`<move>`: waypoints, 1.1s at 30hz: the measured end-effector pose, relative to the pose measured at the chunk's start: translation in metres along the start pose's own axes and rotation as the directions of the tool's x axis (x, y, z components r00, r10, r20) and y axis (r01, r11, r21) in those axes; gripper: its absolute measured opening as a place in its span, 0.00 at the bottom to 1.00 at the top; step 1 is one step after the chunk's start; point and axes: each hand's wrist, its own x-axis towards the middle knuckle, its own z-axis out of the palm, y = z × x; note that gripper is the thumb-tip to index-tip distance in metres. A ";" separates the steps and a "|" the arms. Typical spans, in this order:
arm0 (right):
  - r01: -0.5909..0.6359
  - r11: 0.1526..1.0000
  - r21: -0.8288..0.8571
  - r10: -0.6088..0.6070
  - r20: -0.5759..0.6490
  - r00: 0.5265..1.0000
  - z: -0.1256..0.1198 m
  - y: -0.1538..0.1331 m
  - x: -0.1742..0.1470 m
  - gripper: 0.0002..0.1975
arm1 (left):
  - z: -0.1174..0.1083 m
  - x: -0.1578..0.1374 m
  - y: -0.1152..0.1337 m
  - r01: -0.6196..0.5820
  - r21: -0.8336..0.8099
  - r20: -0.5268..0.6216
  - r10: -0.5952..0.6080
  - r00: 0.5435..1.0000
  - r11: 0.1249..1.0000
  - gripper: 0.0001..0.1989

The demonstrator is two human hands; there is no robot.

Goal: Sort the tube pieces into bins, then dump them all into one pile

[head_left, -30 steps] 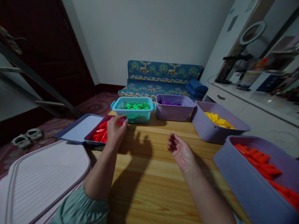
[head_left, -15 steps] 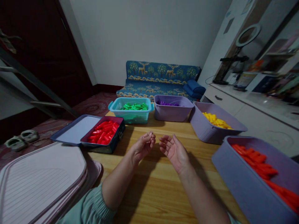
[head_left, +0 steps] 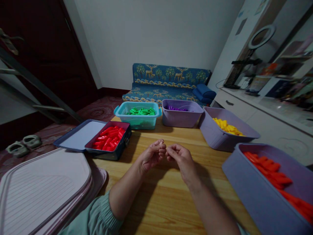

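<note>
My left hand [head_left: 153,154] is closed, thumb on top of curled fingers, above the middle of the wooden table [head_left: 156,199]. Close against its fingertips, my right hand [head_left: 182,157] is in a pinch. Whatever lies in either hand is hidden or too small to name. To their left an open navy box [head_left: 126,138] holds red pieces [head_left: 109,138]. Beyond the hands stand a turquoise basin [head_left: 139,123] with green pieces [head_left: 142,111] and a lilac bin [head_left: 179,121] with purple pieces [head_left: 177,108].
On the right are a bin [head_left: 215,138] of yellow pieces [head_left: 227,126] and a nearer bin [head_left: 254,189] of orange-red pieces [head_left: 271,169]. Pale pink ridged boards [head_left: 46,182] lie at the left. A blue patterned sofa [head_left: 166,85] stands behind the table.
My right hand has turned over from open, half-curled fingers to a pinch and moved left to my left hand. The left fingers look a little more tightly curled.
</note>
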 end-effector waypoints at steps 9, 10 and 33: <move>0.167 0.931 -0.323 -0.177 -0.002 0.984 -0.007 0.005 0.006 0.11 | -0.006 0.004 -0.005 -0.088 0.161 -0.041 0.096 0.995 0.983 0.18; 0.181 0.916 -0.357 -0.192 0.005 0.981 -0.008 0.005 0.006 0.11 | -0.005 0.004 -0.005 -0.095 0.179 -0.051 0.106 0.993 0.979 0.17; 0.198 -0.083 -0.977 -0.116 0.206 0.972 -0.012 -0.015 -0.005 0.10 | -0.006 0.008 -0.013 -0.173 0.774 -0.034 0.312 0.949 0.610 0.24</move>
